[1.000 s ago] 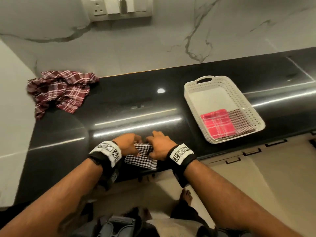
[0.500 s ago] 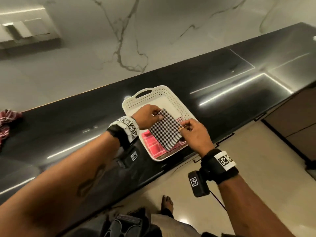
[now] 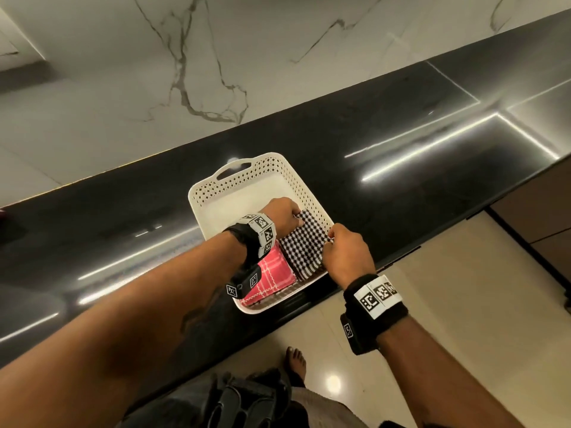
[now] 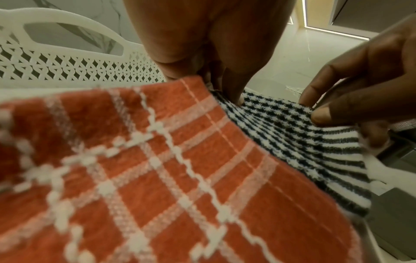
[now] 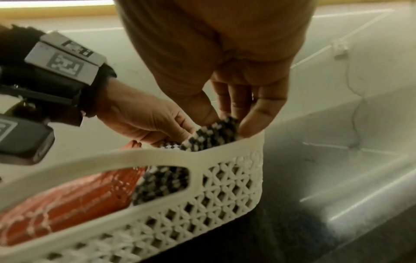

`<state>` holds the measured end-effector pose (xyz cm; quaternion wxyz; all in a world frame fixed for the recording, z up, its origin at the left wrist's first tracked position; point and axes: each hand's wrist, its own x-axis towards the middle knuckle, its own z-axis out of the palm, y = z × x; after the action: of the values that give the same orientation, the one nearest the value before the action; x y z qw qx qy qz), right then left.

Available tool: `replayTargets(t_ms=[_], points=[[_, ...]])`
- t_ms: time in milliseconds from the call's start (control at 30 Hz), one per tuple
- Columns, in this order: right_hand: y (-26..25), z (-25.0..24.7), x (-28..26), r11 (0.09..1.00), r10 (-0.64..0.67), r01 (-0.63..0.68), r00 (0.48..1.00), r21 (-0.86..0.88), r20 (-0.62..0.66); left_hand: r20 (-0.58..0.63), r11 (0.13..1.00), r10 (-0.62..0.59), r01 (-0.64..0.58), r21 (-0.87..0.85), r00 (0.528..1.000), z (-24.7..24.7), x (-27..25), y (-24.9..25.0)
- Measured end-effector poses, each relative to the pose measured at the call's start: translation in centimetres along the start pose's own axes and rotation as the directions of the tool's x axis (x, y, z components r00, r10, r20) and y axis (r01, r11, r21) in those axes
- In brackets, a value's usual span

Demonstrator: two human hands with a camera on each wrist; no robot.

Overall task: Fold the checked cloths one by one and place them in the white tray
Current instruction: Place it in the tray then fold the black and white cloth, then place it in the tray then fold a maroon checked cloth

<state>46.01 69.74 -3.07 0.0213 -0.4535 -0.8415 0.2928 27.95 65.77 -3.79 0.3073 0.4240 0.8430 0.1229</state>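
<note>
A folded black-and-white checked cloth (image 3: 304,247) (image 4: 290,135) (image 5: 213,133) lies low in the right half of the white perforated tray (image 3: 244,183) (image 5: 225,178), over another folded cloth. My left hand (image 3: 282,216) pinches its far corner. My right hand (image 3: 343,251) (image 5: 234,110) pinches its near right edge by the tray's wall. A folded red checked cloth (image 3: 273,274) (image 4: 135,169) lies in the tray's near left part, partly under my left wrist.
The tray sits at the front edge of a glossy black counter (image 3: 401,125) backed by a white marble wall (image 3: 216,57). A sliver of a red cloth (image 3: 2,214) shows at the far left edge. Tiled floor (image 3: 432,288) lies below to the right.
Both hands carried the folded black-and-white cloth from the counter's front edge rightward to the tray, then lowered it from above the tray down into the right half.
</note>
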Motion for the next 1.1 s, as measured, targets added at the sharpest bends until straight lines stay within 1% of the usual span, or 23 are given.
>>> replayTargets(t_ms=[67, 133, 200, 233, 333, 400, 500, 567, 667, 733, 767, 833, 867, 967, 1033, 1067, 1100], points=[[-0.1, 0.5, 0.2, 0.992, -0.03, 0.03, 1.0, -0.121, 0.002, 0.015, 1.0, -0.01, 0.01, -0.01, 1.0, 0.2, 0.1, -0.1], [-0.2, 0.7, 0.0, 0.974, -0.051, 0.059, 0.998, -0.22, 0.039, 0.025, 1.0, -0.013, 0.013, -0.028, 1.0, 0.2, 0.1, -0.1], [-0.5, 0.5, -0.3, 0.953, -0.067, 0.086, 0.995, -0.292, 0.077, 0.005, 0.998, -0.005, 0.006, -0.056, 1.0, -0.2, -0.2, -0.5], [-0.7, 0.3, -0.4, 0.945, -0.071, 0.091, 0.995, -0.315, 0.073, -0.011, 0.998, 0.008, -0.008, -0.07, 1.0, -0.5, -0.5, -0.7], [-2.6, 0.0, -0.2, 0.922, -0.148, 0.145, 0.989, -0.36, 0.02, -0.115, 0.99, 0.076, -0.088, -0.109, 0.99, -1.7, -2.1, -2.5], [-5.0, 0.5, 0.1, 0.899, -0.254, 0.245, 0.967, -0.363, 0.023, -0.209, 0.984, 0.091, -0.12, -0.131, 0.974, -3.1, -3.7, -4.7], [-11.0, 3.9, -0.1, 0.822, -0.418, 0.42, 0.904, -0.384, 0.094, -0.33, 0.981, 0.003, -0.067, -0.181, 0.944, -5.6, -7.3, -10.8], [-14.7, 6.6, -0.6, 0.771, -0.483, 0.505, 0.861, -0.388, 0.16, -0.36, 0.974, -0.078, -0.006, -0.225, 0.93, -6.8, -9.6, -15.0], [-21.9, 13.0, -2.8, 0.671, -0.601, 0.664, 0.747, -0.329, 0.282, -0.386, 0.954, -0.225, 0.121, -0.273, 0.895, -8.9, -15.2, -24.5], [-25.9, 17.4, -4.4, 0.617, -0.64, 0.734, 0.678, -0.285, 0.361, -0.378, 0.929, -0.326, 0.219, -0.298, 0.867, -10.0, -18.8, -30.8], [-27.7, 19.6, -5.2, 0.602, -0.641, 0.754, 0.653, -0.264, 0.404, -0.372, 0.911, -0.38, 0.273, -0.31, 0.847, -10.5, -20.6, -33.9], [-31.2, 24.1, -7.0, 0.578, -0.629, 0.781, 0.61, -0.235, 0.482, -0.396, 0.874, -0.475, 0.367, -0.32, 0.786, -11.6, -24.3, -40.4], [-32.7, 26.0, -7.6, 0.562, -0.62, 0.792, 0.594, -0.238, 0.512, -0.417, 0.861, -0.505, 0.404, -0.311, 0.756, -12.0, -25.7, -43.4], [-35.8, 30.6, -9.2, 0.521, -0.597, 0.815, 0.561, -0.254, 0.573, -0.455, 0.829, -0.557, 0.495, -0.259, 0.695, -13.1, -29.2, -50.3], [-36.9, 32.8, -10.0, 0.54, -0.534, 0.798, 0.572, -0.269, 0.623, -0.481, 0.805, -0.58, 0.554, -0.214, 0.657, -13.6, -30.6, -53.8], [-37.1, 33.5, -10.3, 0.555, -0.494, 0.783, 0.582, -0.282, 0.646, -0.494, 0.797, -0.579, 0.578, -0.174, 0.649, -13.8, -31.1, -55.1], [-37.1, 33.9, -10.6, 0.568, -0.463, 0.768, 0.595, -0.296, 0.657, -0.502, 0.793, -0.57, 0.596, -0.128, 0.65, -14.1, -31.4, -56.1]])
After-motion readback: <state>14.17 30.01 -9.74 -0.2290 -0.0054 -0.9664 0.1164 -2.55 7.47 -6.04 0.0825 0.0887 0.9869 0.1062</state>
